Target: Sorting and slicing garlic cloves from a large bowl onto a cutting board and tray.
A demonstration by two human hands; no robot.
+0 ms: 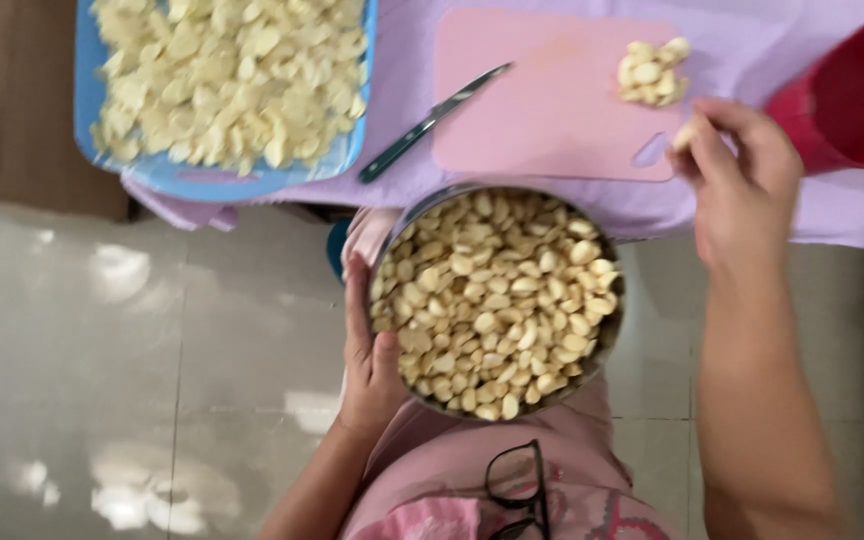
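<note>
A round steel bowl (602, 345), heaped with pale peeled garlic cloves (492, 300), sits on the person's lap. The left hand (370, 350) grips its rim; the right hand (742, 185) pinches one clove (684, 135) above the pink cutting board (542, 100).

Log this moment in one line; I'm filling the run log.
left hand: grips steel bowl of peeled garlic | right hand: holds a clove over pink cutting board | knife: idle
</note>
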